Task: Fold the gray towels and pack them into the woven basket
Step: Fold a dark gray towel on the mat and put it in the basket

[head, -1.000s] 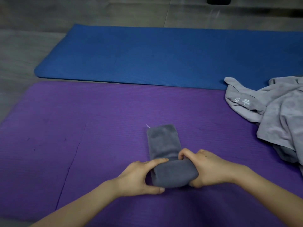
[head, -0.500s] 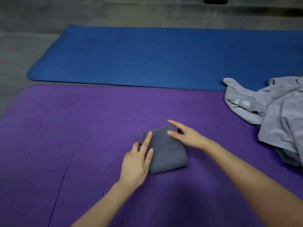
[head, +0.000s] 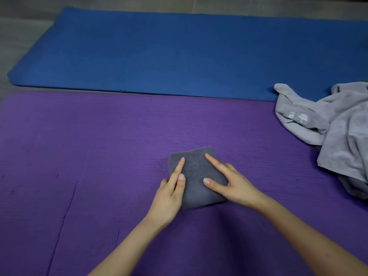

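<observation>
Gray and folded small, the towel [head: 196,176] lies near the middle of your purple mat [head: 99,146]. Your left hand [head: 171,196] presses its left edge with straight fingers, and your right hand [head: 231,184] presses its right side, forefinger and thumb spread flat. Neither hand grips. Loose towels [head: 334,132] are heaped far right, lapping the blue mat [head: 179,52] beyond.
</observation>
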{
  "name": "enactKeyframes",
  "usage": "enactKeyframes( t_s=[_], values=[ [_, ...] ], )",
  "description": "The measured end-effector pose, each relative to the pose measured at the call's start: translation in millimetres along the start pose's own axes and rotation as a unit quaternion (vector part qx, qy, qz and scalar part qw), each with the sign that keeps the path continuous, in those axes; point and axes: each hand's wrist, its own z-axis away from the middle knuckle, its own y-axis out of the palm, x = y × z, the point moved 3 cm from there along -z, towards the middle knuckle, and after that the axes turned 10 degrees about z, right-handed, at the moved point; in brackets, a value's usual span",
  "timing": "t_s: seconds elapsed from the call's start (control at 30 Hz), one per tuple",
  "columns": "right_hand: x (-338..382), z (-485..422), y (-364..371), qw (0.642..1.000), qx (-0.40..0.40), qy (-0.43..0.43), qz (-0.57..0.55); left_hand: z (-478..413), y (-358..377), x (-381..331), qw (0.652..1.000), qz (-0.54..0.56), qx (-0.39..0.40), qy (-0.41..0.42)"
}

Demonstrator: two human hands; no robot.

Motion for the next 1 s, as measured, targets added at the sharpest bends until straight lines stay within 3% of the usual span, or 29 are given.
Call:
enactKeyframes(
  t_s=[0.17,0.27,0.43,0.53,0.77,1.0],
  values=[
    [2,1,19,0.997,-0.014,0.016,-0.074,2,12,3,0.993,-0.046,-0.102,0.040],
    [-3,-2,32,0.996,-0.034,0.027,-0.073,-3,16,10,0.987,-0.109,-0.108,0.051],
    [3,-8,28,0.989,-0.017,0.071,-0.131,-10,11,8,0.996,-0.067,-0.064,0.018],
    [11,-9,26,0.980,-0.029,0.102,-0.168,-14,2,5,0.998,0.012,-0.023,-0.052],
    [34,-9,11,0.955,-0.017,0.162,-0.247,-25,-20,-3,0.973,0.169,0.075,-0.141],
    [85,63,-53,0.933,-0.019,0.184,-0.308,26,-30,-99,0.963,0.212,0.087,-0.143]
  ],
)
